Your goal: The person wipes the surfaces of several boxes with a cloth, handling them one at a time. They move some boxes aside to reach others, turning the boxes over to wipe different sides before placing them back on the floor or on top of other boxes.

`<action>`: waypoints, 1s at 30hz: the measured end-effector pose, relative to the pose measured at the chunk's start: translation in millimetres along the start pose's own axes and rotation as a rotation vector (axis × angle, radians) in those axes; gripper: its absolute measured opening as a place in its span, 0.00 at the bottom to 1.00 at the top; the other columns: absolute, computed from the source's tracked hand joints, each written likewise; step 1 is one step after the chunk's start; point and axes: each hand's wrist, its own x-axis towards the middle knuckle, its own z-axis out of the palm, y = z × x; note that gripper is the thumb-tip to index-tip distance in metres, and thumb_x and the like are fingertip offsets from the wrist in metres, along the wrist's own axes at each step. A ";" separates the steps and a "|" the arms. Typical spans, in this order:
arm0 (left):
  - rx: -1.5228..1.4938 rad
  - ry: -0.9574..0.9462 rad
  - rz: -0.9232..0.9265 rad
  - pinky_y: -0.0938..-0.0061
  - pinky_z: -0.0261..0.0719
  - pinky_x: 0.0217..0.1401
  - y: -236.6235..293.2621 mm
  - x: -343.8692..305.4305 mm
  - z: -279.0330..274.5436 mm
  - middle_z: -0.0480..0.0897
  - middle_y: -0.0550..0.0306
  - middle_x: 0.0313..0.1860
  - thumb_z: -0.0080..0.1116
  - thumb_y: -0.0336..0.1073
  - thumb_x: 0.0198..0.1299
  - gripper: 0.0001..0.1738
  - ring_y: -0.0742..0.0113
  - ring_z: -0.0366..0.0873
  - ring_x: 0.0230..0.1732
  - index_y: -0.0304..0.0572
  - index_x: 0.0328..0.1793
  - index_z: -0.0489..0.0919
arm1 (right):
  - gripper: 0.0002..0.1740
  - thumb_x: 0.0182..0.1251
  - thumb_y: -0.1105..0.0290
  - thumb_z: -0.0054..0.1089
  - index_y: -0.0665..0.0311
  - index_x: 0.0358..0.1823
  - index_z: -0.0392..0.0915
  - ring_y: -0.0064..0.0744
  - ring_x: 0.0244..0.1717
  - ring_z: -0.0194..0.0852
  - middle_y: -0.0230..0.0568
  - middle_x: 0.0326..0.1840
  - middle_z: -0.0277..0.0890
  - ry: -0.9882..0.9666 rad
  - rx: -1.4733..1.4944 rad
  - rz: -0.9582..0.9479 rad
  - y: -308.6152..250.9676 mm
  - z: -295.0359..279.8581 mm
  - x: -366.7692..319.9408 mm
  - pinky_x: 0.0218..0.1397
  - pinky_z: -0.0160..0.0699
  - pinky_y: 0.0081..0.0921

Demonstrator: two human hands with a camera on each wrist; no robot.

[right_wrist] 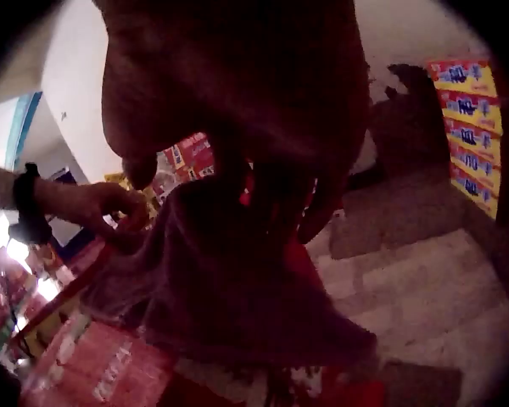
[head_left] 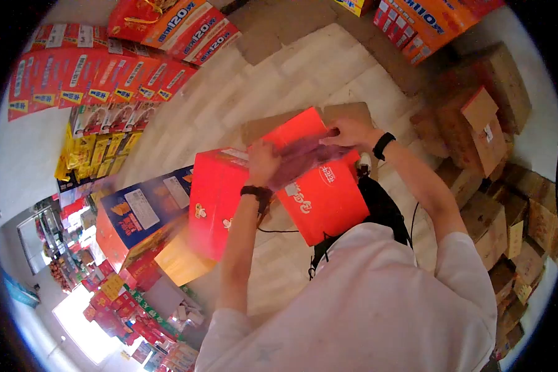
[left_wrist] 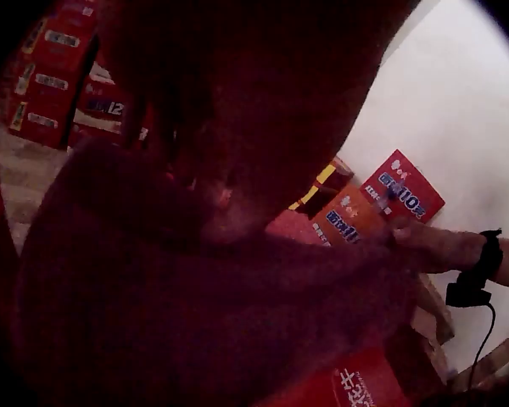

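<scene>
A purple cloth [head_left: 301, 162] stretches between both hands above a red carton [head_left: 328, 201] with white lettering. My left hand [head_left: 265, 162] grips its left end. At the other end, my right hand [head_left: 353, 132] pinches the cloth's upper right edge. Seen from the left wrist, the cloth [left_wrist: 195, 314] runs across to the right hand [left_wrist: 433, 246], which wears a black wristband. The right wrist view has the cloth [right_wrist: 212, 280] hanging in folds below the right hand, with the left hand [right_wrist: 97, 208] holding its far side. Part of the carton is hidden behind the cloth.
Another red carton [head_left: 214, 198] stands just left, beside a dark blue box [head_left: 146, 208]. Stacked red packages [head_left: 99, 74] line the far left wall. Brown cardboard boxes [head_left: 487, 133] are piled on the right. A pale tiled floor [head_left: 229, 102] lies beyond the cartons.
</scene>
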 end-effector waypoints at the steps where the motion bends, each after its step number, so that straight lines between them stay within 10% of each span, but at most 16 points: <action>1: -0.011 0.066 0.061 0.51 0.74 0.49 -0.8 -1.3 -1.7 0.77 0.41 0.39 0.63 0.37 0.46 0.11 0.40 0.75 0.46 0.39 0.32 0.77 | 0.22 0.60 0.49 0.63 0.63 0.35 0.84 0.48 0.39 0.79 0.48 0.33 0.81 -0.002 0.130 0.018 0.7 1.3 1.6 0.43 0.76 0.41; 8: -0.289 -0.107 -0.120 0.53 0.76 0.42 -10.5 -10.5 -10.3 0.78 0.38 0.37 0.60 0.35 0.49 0.15 0.37 0.77 0.40 0.35 0.41 0.72 | 0.18 0.60 0.54 0.62 0.64 0.36 0.82 0.53 0.40 0.78 0.49 0.35 0.79 0.143 -0.217 -0.147 13.8 15.1 -4.8 0.47 0.77 0.43; 11: -0.313 0.144 0.056 0.53 0.76 0.43 -10.9 -20.1 -5.5 0.78 0.41 0.37 0.58 0.33 0.51 0.15 0.38 0.77 0.41 0.37 0.44 0.71 | 0.17 0.57 0.58 0.63 0.65 0.38 0.80 0.53 0.44 0.77 0.50 0.36 0.78 0.230 -0.371 -0.160 5.1 10.3 -14.1 0.48 0.77 0.45; 13: -0.360 0.110 0.094 0.56 0.76 0.42 -12.9 -25.3 -7.2 0.79 0.42 0.36 0.58 0.31 0.51 0.14 0.43 0.79 0.41 0.38 0.44 0.71 | 0.24 0.53 0.56 0.67 0.69 0.43 0.80 0.56 0.48 0.78 0.59 0.44 0.79 -0.237 -0.281 -0.006 -4.5 4.9 -17.5 0.54 0.77 0.44; 16: -0.476 0.002 -0.048 0.60 0.77 0.39 16.4 -39.9 -40.6 0.78 0.44 0.36 0.59 0.30 0.52 0.14 0.49 0.80 0.37 0.39 0.44 0.72 | 0.27 0.53 0.54 0.67 0.67 0.48 0.77 0.55 0.43 0.81 0.56 0.40 0.81 0.163 -0.157 -0.374 11.3 27.9 -35.3 0.49 0.79 0.45; 22: -0.587 -0.073 -0.029 0.67 0.75 0.31 63.4 -94.6 -65.5 0.78 0.49 0.28 0.60 0.27 0.52 0.13 0.58 0.77 0.27 0.39 0.44 0.74 | 0.26 0.53 0.57 0.69 0.66 0.49 0.75 0.53 0.44 0.80 0.53 0.41 0.80 -0.205 0.134 -0.058 -23.6 6.9 -81.6 0.46 0.78 0.44; 30: -0.762 -0.263 0.056 0.73 0.79 0.35 97.5 -155.3 -132.7 0.82 0.49 0.35 0.63 0.23 0.50 0.14 0.64 0.82 0.33 0.35 0.45 0.79 | 0.24 0.55 0.62 0.68 0.67 0.49 0.71 0.55 0.44 0.76 0.53 0.42 0.75 -0.182 0.398 -0.323 -61.4 25.3 -143.8 0.48 0.76 0.44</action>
